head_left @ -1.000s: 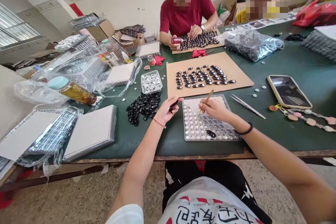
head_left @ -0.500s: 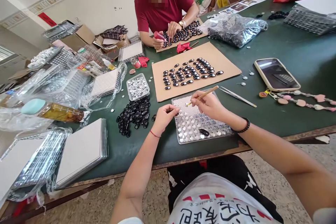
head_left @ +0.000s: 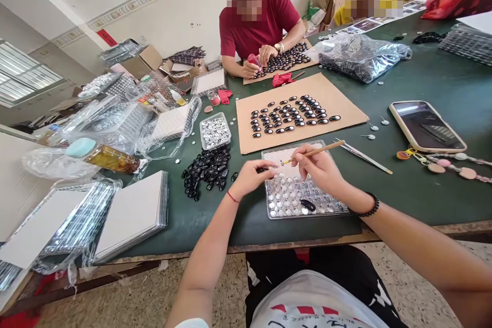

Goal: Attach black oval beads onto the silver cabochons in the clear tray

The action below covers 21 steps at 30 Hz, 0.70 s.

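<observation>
small dark piece mostly hidden in left hand grip, stick tip too small to tell

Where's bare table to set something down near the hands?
Bare green cloth between the tweezers, the phone and the near edge; also beyond the phone. Crowded left: black pieces, clear tub, bagged trays. Cardboard sheet fills the middle.
</observation>
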{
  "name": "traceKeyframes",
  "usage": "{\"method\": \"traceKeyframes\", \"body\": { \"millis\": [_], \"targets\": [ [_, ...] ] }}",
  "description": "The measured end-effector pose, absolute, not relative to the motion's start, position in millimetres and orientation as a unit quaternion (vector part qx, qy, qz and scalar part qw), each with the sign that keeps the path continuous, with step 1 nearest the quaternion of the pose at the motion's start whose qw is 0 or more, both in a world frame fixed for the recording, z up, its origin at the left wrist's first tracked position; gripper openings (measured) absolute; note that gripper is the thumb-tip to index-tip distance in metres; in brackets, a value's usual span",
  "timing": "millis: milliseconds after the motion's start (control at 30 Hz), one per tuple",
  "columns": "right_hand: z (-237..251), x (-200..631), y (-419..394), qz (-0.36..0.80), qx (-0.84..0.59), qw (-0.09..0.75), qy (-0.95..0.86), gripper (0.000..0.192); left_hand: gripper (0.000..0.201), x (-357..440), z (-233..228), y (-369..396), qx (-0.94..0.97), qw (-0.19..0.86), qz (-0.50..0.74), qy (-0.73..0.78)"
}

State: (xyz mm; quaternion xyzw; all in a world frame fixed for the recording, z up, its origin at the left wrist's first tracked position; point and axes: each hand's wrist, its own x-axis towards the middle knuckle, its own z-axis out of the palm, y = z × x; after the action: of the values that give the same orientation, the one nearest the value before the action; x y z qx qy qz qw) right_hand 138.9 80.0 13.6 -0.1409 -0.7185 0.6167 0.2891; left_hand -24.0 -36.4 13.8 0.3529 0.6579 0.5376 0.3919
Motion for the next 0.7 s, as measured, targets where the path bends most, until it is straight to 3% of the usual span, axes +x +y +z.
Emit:
{"method": "traceKeyframes", "body": {
  "millis": [133,233,333,500,700],
  "targets": [
    [13,137,84,0.629,-0.156,0.312,-0.694,0.024,0.022,-63,23,-34,0.163,0.382,0.741,0.528],
    [11,136,82,0.617,-0.158,0.298,-0.711,0.023,0.022,-65,19,-36,0.078,0.422,0.776,0.463],
    [9,135,79,0.555,-0.165,0.299,-0.759,0.021,0.021,-41,13,-40,0.161,0.432,0.707,0.536],
    [5,136,75,0.345,-0.116,0.308,-0.879,0.016,0.026,-3,9,-40,0.407,0.285,0.531,0.687],
    [0,137,73,0.269,-0.060,0.311,-0.910,0.015,0.026,3,4,-37,0.515,0.160,0.425,0.727]
  ]
}}
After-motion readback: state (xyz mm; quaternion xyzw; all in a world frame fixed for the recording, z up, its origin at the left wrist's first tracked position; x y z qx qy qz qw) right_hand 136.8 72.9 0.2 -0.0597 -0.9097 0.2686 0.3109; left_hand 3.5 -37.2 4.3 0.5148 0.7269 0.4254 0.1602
